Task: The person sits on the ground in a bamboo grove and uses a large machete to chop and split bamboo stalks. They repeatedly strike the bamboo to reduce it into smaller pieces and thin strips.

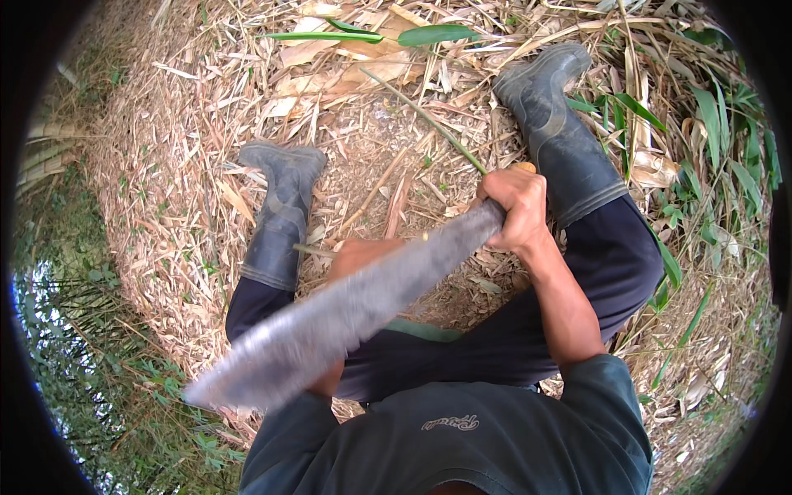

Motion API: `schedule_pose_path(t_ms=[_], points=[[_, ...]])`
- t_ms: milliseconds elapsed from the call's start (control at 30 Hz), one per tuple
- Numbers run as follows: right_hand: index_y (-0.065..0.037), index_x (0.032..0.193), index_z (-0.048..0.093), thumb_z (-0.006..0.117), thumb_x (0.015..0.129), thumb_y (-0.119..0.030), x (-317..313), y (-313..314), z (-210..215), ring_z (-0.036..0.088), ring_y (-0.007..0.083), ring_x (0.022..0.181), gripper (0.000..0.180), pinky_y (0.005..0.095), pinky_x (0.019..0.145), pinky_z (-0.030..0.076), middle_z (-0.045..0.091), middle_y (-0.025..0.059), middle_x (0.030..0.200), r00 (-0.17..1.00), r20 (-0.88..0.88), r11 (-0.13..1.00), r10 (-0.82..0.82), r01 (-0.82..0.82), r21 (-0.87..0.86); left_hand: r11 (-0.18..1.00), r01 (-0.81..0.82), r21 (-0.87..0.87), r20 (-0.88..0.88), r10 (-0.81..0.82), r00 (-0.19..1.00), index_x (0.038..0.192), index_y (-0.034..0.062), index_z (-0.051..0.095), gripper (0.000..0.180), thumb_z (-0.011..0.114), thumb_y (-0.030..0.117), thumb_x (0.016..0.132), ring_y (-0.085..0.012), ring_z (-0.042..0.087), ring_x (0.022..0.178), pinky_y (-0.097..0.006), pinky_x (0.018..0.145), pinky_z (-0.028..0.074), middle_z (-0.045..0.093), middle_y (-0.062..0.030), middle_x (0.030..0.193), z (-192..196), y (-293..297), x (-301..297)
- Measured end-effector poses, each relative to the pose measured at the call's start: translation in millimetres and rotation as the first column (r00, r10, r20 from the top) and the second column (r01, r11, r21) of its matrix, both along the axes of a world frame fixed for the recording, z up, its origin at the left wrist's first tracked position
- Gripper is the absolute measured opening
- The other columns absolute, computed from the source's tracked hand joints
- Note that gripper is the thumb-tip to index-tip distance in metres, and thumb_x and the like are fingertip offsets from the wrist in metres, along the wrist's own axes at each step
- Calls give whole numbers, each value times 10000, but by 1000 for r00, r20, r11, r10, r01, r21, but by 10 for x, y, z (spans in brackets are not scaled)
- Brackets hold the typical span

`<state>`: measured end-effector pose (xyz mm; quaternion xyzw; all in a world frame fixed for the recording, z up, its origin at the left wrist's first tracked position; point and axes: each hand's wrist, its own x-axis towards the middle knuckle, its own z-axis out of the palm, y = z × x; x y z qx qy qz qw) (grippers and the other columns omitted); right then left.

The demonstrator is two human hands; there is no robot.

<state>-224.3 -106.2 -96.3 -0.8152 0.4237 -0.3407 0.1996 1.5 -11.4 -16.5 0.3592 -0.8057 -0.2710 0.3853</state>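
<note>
The right hand (516,210) is gripping 1 broad machete (330,326) tight by its handle. The left hand (359,256) is sitting behind the blade, touching 1 thin stalk (429,120); its grip cannot be told. 2 rubber boots (280,210) are resting on dry leaves (165,165).

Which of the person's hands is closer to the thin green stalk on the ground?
Right. The right hand touches the green stalk's near end; the left hand lies farther back, partly behind the big knife.

Two dark rubber boots, the left boot (282,216) and the right boot (559,132), stand on ground (165,165) covered with dry straw and pale fallen leaves (330,49). A fresh green leaf (436,34) lies at the top, near a thin green shoot (326,36). Green grass (726,132) grows along the right edge, and darker foliage (99,363) fills the lower left.
</note>
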Motion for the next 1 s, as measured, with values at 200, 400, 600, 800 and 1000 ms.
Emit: schedule_pose_path(t_ms=[200,400,600,800,1000], points=[[-8,695,653,699,738,-160,-162,-186,-201,589,286,465,165,372,512,465,545,167,527,916,-17,892,-400,394,220,966,-198,164,-24,204,979,951,-31,708,233,662,197,967,-167,563,587,-300,527,430,657,-87,749,-213,93,44],[-89,676,552,747,477,-219,77,122,70,585,293,531,308,396,534,457,552,57,572,997,67,993,43,-35,-109,974,-222,52,-39,224,974,1024,-13,680,173,681,125,921,-153,551,618,-303,533,424,618,-76,767,-313,-31,64],[-93,693,541,788,375,-251,131,222,168,576,278,546,432,394,543,436,545,44,586,980,122,983,159,-146,-110,975,-213,58,-8,214,977,987,-9,649,228,755,53,795,-175,579,605,-307,505,435,560,-70,728,-318,-31,81],[-94,692,537,791,379,-234,96,206,166,577,279,546,427,397,542,441,551,43,592,981,97,981,171,-160,-109,987,-158,11,-44,159,986,973,-9,652,251,754,97,770,-196,598,604,-309,517,462,589,-87,754,-236,-76,25],[-93,679,535,784,397,-221,84,205,188,584,277,548,397,401,543,451,553,45,592,987,66,984,147,-139,-108,981,-189,44,15,188,982,995,-14,674,269,756,104,768,-194,636,625,-311,526,471,603,-91,751,-239,-61,61]])
